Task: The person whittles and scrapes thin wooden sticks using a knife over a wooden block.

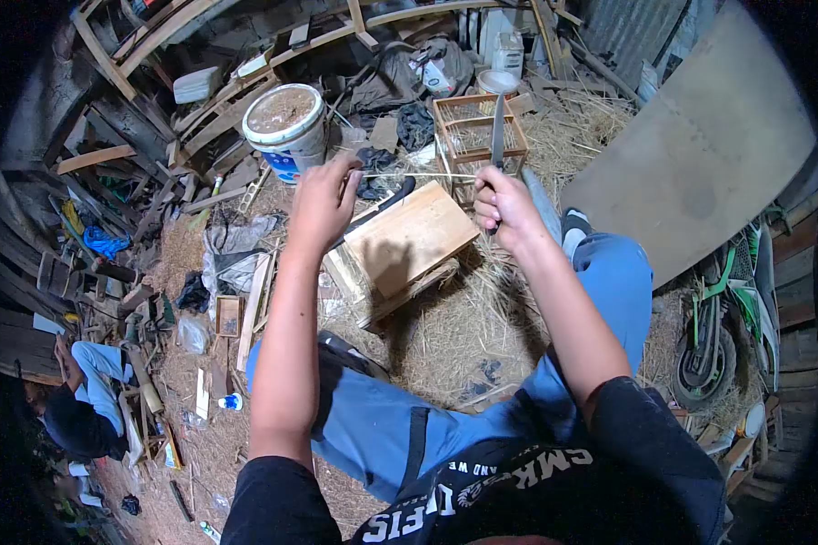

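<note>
Black shirt cloth [536, 495] is seen at the bottom, straw-strewn ground [445, 359] beyond it, while at upper centre, past a boxy wooden block [423, 232], a thin pale strip [409, 174] is pinched by the left hand [325, 204] and a metal knife [498, 134] is gripped by the closed right hand [509, 207].

Black T-shirt [609, 509] on me, folks, short-sleeved, with the left sleeve [277, 500] and the right sleeve [641, 422] both plain and dark! From those hems it's bare all the way to my left hand [325, 202] and right hand [507, 207]. Across the chest comes white lettering [554, 465], big capitals, a smaller "AND WE" among them, the rest lost in folds. Now the blue trousers [359, 431], loose and creased, a narrow dark strap [416, 447] on the left leg, and there, a dark-and-white shoe [573, 232]!
</note>
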Available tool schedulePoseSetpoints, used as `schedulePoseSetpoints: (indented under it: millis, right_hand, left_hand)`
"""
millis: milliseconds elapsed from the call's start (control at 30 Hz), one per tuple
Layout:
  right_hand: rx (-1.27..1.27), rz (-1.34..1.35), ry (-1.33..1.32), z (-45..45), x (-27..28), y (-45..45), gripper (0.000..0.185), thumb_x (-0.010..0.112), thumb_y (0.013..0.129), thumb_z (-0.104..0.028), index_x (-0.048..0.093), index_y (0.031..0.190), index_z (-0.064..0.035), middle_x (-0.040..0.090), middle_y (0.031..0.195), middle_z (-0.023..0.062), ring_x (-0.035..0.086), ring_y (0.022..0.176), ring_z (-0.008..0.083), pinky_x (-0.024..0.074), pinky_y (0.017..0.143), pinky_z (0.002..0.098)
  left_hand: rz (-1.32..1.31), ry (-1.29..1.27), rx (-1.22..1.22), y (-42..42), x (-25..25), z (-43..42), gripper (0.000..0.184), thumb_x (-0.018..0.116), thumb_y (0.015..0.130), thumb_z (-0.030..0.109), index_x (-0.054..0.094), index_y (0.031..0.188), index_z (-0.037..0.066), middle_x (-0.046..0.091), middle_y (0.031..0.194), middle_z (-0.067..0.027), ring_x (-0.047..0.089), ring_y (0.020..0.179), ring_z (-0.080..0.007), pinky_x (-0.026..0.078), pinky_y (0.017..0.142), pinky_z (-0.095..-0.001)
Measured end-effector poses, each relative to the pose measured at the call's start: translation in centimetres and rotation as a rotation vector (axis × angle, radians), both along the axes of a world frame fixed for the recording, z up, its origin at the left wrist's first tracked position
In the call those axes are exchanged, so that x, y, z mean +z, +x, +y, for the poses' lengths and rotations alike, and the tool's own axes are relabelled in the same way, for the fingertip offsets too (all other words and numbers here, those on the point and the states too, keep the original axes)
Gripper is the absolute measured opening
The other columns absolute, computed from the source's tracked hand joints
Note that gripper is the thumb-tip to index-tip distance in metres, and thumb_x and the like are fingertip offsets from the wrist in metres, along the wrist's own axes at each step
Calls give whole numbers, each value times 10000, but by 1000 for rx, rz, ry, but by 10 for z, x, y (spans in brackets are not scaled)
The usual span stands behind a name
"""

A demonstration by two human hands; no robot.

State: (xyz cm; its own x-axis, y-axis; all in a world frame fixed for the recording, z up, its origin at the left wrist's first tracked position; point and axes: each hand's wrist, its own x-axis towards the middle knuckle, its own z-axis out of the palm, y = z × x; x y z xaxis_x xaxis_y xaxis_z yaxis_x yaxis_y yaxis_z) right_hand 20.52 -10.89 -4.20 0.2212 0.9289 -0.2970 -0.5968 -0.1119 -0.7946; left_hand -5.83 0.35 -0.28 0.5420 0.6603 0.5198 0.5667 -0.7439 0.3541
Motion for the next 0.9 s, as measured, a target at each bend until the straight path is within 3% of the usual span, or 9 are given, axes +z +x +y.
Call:
schedulePoseSetpoints:
  millis: [133, 300, 467, 567, 633, 700, 767, 833, 900]
  right_hand:
    - [38, -40, -57, -4, -6, 31, 193, 595, 950, -229, 518, 820, -108, 333, 526, -86, 294, 393, 54, 246, 377, 246]
    - [49, -133, -174, -12, -30, 56, 193, 594, 962, -241, 514, 848, -108, 347, 551, -80, 298, 404, 52, 234, 375, 243]
    - [5, -285, -251, -18, -48, 43, 263, 592, 992, -316, 540, 875, -86, 396, 575, -59, 346, 429, 75, 313, 400, 280]
    - [0, -527, -217, -15, -85, 37, 385, 464, 1040, -414, 569, 881, -79, 432, 592, -37, 381, 442, 95, 352, 422, 283]
    - [169, -1021, -168, -12, -117, 27, 518, 355, 1075, -430, 608, 829, -51, 559, 686, 56, 545, 611, 215, 464, 610, 391]
    - [354, -1138, -117, -21, -124, -11, 522, 348, 1081, -416, 618, 898, -9, 631, 799, 152, 619, 766, 311, 491, 770, 449]
    - [425, -1287, -67, -27, -145, -48, 488, 391, 1069, -399, 611, 963, 24, 661, 967, 264, 643, 934, 401, 486, 850, 495]
    - [523, -1415, -22, -28, -157, -78, 434, 440, 1050, -377, 596, 1011, 27, 654, 1044, 304, 618, 1025, 467, 470, 895, 533]
    - [599, -1427, -81, -26, -166, -104, 391, 465, 1035, -364, 596, 1028, 4, 656, 1016, 306, 616, 988, 488, 478, 873, 543]
  left_hand:
    - [10, -174, -148, -8, -21, -4, 194, 568, 989, 189, 613, 1062, 16, 665, 978, -211, 633, 917, -409, 504, 785, -457]
    - [114, -435, -300, -13, -52, -20, 199, 554, 1002, 204, 599, 1054, 17, 656, 927, -227, 640, 893, -413, 504, 769, -452]
    - [46, -547, -277, -21, -112, -31, 222, 532, 1015, 237, 578, 999, 20, 640, 845, -229, 634, 809, -401, 492, 728, -452]
    - [17, -691, -253, -31, -151, -31, 237, 530, 1010, 240, 584, 982, 11, 639, 837, -228, 637, 787, -372, 497, 740, -442]
    - [-31, -726, -244, -41, -199, -29, 253, 498, 1025, 232, 570, 976, -5, 604, 809, -195, 606, 778, -271, 490, 766, -404]
    - [-44, -773, -173, -52, -248, -34, 268, 504, 1017, 243, 578, 979, -12, 620, 833, -209, 624, 802, -293, 495, 781, -417]
    - [-49, -817, -106, -62, -269, -42, 284, 511, 1009, 254, 587, 981, -18, 636, 857, -223, 642, 826, -315, 501, 795, -430]
    - [28, -837, -54, -73, -278, -51, 305, 532, 994, 275, 605, 990, -21, 654, 885, -242, 659, 852, -360, 507, 792, -453]
    - [29, -866, -15, -77, -278, -54, 310, 539, 990, 283, 609, 987, -20, 656, 881, -244, 656, 840, -373, 507, 781, -458]
